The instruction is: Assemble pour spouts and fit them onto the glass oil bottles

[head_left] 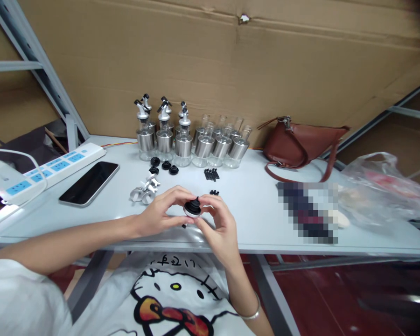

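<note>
Both hands meet over the front of the worktop (255, 212): the left hand (158, 213) and the right hand (221, 229) pinch a black stopper with a pale rim (192, 207) between their fingertips. Beyond them lie white spouts (147, 198), four black plugs (173, 170) and small black levers (212, 175). Behind, bottles stand in rows, spouted ones (164, 141) on the left, open-necked ones (221, 147) on the right. A phone (89, 184) lies beside a power strip (61, 164) at left; a brown handbag (296, 145) and a plastic bag (385, 193) sit at right. Cardboard (196, 60) backs everything.
</note>
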`<act>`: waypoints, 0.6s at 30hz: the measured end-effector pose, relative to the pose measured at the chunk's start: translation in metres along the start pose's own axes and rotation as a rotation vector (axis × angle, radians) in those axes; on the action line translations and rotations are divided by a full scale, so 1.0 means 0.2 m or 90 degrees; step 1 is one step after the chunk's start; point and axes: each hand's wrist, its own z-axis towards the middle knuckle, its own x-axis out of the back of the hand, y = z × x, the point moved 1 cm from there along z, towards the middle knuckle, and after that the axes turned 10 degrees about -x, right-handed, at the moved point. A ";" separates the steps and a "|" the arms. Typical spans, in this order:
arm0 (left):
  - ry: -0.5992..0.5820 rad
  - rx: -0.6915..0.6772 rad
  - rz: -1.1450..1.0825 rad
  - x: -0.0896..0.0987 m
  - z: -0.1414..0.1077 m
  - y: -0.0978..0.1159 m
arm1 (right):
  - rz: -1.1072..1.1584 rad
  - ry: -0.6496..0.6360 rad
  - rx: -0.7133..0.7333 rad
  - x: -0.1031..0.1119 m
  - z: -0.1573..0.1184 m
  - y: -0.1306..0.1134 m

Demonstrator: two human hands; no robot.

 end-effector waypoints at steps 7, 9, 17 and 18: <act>-0.023 0.011 0.034 0.01 0.00 0.00 | -0.076 0.015 0.046 0.03 0.00 -0.01; -0.036 0.009 0.055 0.02 0.00 0.00 | -0.094 0.013 0.054 0.04 0.00 0.00; -0.049 -0.053 0.115 0.02 0.00 0.01 | -0.090 0.005 0.068 0.03 0.00 -0.02; -0.044 -0.055 0.117 0.02 0.00 0.01 | -0.084 0.005 0.068 0.03 0.00 -0.02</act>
